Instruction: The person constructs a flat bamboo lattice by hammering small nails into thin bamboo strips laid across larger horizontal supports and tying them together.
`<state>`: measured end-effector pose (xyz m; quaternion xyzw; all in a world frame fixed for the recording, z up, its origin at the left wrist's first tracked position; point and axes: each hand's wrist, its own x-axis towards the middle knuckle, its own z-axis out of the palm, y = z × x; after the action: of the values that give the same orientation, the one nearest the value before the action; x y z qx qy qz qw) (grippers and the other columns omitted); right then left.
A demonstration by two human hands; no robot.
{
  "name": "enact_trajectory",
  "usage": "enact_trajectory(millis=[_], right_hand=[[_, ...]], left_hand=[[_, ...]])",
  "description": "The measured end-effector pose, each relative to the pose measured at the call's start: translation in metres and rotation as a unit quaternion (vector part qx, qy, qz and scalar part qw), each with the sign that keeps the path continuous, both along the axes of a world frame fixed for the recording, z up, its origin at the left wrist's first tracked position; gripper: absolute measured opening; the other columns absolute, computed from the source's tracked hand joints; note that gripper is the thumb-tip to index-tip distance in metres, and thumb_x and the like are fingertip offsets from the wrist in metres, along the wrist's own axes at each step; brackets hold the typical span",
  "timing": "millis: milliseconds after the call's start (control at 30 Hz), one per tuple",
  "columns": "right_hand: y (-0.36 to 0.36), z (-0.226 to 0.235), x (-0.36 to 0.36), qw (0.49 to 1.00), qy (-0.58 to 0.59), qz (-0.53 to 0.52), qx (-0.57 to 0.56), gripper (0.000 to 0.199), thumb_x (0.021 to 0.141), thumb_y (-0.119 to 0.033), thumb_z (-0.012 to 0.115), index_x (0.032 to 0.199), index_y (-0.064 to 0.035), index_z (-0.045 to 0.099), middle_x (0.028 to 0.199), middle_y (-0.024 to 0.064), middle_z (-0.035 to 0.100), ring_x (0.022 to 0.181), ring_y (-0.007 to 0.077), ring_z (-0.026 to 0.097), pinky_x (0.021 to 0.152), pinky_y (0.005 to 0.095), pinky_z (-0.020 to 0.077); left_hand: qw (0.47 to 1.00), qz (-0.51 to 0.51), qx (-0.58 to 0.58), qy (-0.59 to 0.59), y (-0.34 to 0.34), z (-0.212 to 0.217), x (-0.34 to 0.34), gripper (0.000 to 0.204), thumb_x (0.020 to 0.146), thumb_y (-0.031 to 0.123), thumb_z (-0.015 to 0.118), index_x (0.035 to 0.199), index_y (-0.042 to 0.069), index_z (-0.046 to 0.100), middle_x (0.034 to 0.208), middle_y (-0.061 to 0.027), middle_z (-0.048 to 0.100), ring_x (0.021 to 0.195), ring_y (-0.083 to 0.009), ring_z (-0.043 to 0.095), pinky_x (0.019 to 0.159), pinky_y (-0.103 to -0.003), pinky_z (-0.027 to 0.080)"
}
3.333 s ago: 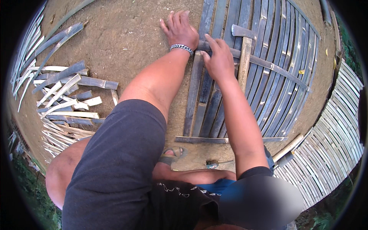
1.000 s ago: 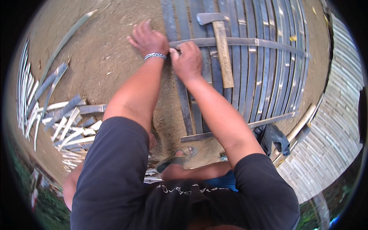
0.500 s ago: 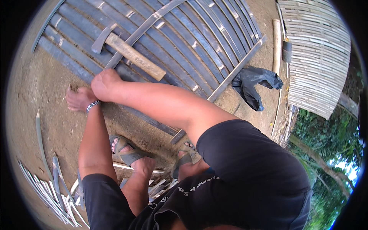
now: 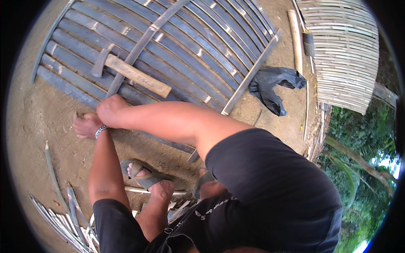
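A panel of dark bamboo slats [image 4: 185, 63] lies on the dirt, with a crosswise bamboo strip [image 4: 139, 48] over its slats. At the near end of that strip, on the panel's edge, my right hand [image 4: 111, 110] is closed; its fingers point away and what they grip is hidden. Just left of it, wrist against wrist, my left hand [image 4: 86, 125] has curled fingers and a chain bracelet at the wrist. Whatever is in its grasp cannot be made out. Beyond both hands an axe [image 4: 137, 76] with a wooden handle rests across the slats and strip.
A black plastic bag [image 4: 274, 86] lies right of the panel's edge bar [image 4: 253, 71]. Farther right are a bamboo pole [image 4: 295, 42] and a slatted bamboo surface [image 4: 344, 55]. Cut bamboo strips [image 4: 63, 225] are heaped at lower left, near my sandalled foot [image 4: 145, 173].
The view has shifted slightly, so the panel and axe sit lower and farther left in it. Both hands stay together at the strip's end, with little change in their grip.
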<state>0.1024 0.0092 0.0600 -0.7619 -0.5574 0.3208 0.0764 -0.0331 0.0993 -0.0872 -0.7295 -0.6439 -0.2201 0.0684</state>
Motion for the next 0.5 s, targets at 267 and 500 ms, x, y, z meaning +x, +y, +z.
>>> enact_trajectory(millis=[267,500], right_hand=[[-0.086,0.067,0.063,0.949,-0.117,-0.238,0.17,0.065,0.072,-0.031,0.086,0.127,-0.0108,0.061,0.128,0.0177,0.057,0.124,0.0379,0.052,0.104,0.0528,0.0398],[-0.127,0.04,0.084,0.974,-0.144,-0.171,0.035,0.081,0.084,-0.025,0.078,0.152,-0.0111,0.037,0.125,0.0193,0.052,0.108,0.039,0.061,0.09,0.0471,0.0528]], left_hand=[[0.994,0.005,-0.099,-0.054,-0.022,0.065,0.023,0.054,0.084,0.015,0.063,0.137,0.016,0.052,0.141,-0.0116,0.052,0.143,-0.0324,0.038,0.121,-0.063,0.014],[0.981,0.028,-0.17,-0.084,-0.023,0.089,0.035,0.05,0.088,0.01,0.058,0.137,0.016,0.05,0.146,-0.0081,0.048,0.149,-0.029,0.031,0.127,-0.058,0.007]])
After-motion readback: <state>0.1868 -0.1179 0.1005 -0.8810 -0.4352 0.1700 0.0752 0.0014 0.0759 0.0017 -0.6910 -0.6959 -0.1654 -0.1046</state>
